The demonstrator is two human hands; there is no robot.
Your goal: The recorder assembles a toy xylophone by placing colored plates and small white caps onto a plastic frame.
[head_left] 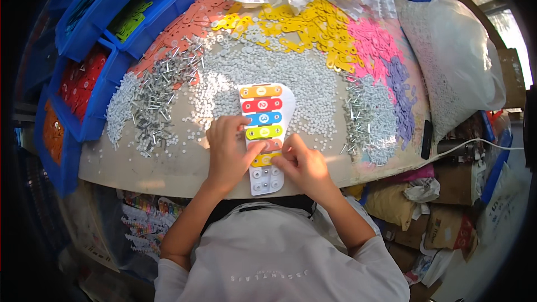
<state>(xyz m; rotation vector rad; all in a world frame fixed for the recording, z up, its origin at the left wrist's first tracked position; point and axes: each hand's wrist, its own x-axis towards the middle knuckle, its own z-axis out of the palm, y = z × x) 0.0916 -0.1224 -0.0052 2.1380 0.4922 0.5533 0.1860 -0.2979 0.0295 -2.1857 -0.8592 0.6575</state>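
Note:
Right before me on the table lies a toy xylophone (288, 106) with a white tapered base. Coloured bars cross it, among them an orange bar (260, 91), a red bar (262, 105) and a blue bar (263, 118). White round mounts (265, 180) show uncovered at its near end. My left hand (228, 148) is closed at the left edge, its thumb on the salmon bar (272, 145) and a fingertip by the blue one. At the right edge, my right hand (305, 168) has thumb and fingers pinched beside the yellow bar (262, 160); anything between them is hidden.
Beyond the xylophone spread small white caps (313, 89). Metal pins (159, 100) lie left, with more parts right. Yellow bars (313, 25), pink bars (372, 45) and purple bars (398, 92) pile farther out. Blue bins (103, 98) line the left; a white sack (453, 56) stands right.

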